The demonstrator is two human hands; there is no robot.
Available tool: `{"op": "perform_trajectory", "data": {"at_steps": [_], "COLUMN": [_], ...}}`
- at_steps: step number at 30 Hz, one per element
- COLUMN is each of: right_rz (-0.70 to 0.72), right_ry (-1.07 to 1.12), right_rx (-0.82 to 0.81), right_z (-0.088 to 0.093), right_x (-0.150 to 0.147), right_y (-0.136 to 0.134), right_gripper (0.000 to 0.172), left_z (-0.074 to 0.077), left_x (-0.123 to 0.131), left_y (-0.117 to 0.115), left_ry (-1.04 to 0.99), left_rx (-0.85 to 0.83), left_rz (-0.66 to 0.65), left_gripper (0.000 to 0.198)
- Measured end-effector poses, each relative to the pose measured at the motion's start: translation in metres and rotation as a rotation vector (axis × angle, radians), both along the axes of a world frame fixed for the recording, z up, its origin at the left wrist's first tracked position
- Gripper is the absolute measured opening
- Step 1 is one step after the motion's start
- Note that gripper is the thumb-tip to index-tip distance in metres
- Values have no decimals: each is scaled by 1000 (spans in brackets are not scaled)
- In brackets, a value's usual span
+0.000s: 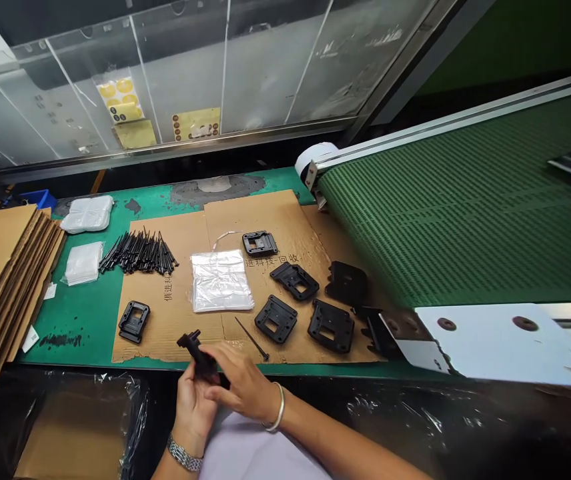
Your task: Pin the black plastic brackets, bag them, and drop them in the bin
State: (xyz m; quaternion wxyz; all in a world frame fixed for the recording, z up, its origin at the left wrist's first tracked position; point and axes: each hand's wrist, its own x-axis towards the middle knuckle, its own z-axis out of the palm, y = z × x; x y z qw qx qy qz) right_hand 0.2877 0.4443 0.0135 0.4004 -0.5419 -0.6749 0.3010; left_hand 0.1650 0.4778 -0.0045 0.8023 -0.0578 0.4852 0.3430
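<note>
Near the table's front edge, my left hand (194,405) is closed around a black plastic part (198,352) with a narrow crosspiece at its upper end. Fingers of my right hand (240,381) are closed on the same part from the right, hiding some of it. A thin black screw-like rod (252,339) lies just beyond my right hand. Flat black plastic plates with square openings, such as this plate (276,319), lie to the right. Another black plate (134,321) rests on the left. Behind my hands is a stack of clear plastic bags (221,281).
Cardboard sheets (185,233) cover part of the green table (80,310). A pile of black rods (140,253) lies at the back left, beside wrapped white bundles (87,213). Stacked cardboard (10,280) stands far left. A green conveyor belt (465,200) with a metal frame bounds the right.
</note>
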Motion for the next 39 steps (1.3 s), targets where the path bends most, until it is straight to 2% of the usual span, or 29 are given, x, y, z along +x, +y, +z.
{"op": "perform_trajectory", "data": {"at_steps": [2,5,7,10,13,16,19,21,23,25,29,31,34,37,39], "right_rz": [-15,-38,-43,-146,-250,-246,-210,-200,-199,-198,-200,-213,-232,-244,-257], "right_ry": [18,8,-79,-289,-468,-529,-532,-508,-472,-427,-332,-291,-235,-175,-133], "right_rx": [-114,-297,-330,-312,-361,-404,-443,-464,-480,-491,-513,-528,-536,-538,-544], "right_z": [-14,-43,-58,-68,-71,-78,-85,-89,-90,-90,-88,-87,-88,-91,-93], "right_x": [-7,-4,5,18,28,35,41,45,49,53,61,65,68,70,72], "right_y": [15,43,61,86,109,128,139,143,145,147,151,152,152,153,154], "right_gripper": [41,36,30,22,20,27,17,8,11,13,15,16,15,14,13], "left_z": [-11,-18,-18,-17,-16,-12,-11,-14,-21,-33,-57,-66,-73,-78,-82], "left_x": [2,9,16,27,32,28,19,13,10,11,17,22,30,36,38], "left_y": [3,6,7,9,9,12,30,53,81,109,146,154,159,162,164], "left_ry": [53,97,104,132,127,145,211,294,422,578,854,939,995,1009,1031], "left_rx": [-68,-215,-304,-386,-386,-295,-33,243,523,789,1257,1375,1520,1670,1711], "left_rz": [55,103,47,-48,-173,-308,-326,-342,-383,-485,-826,-902,-898,-950,-999], "left_gripper": [13,9,3,18,16,7,9,15,21,23,38,48,48,32,23]}}
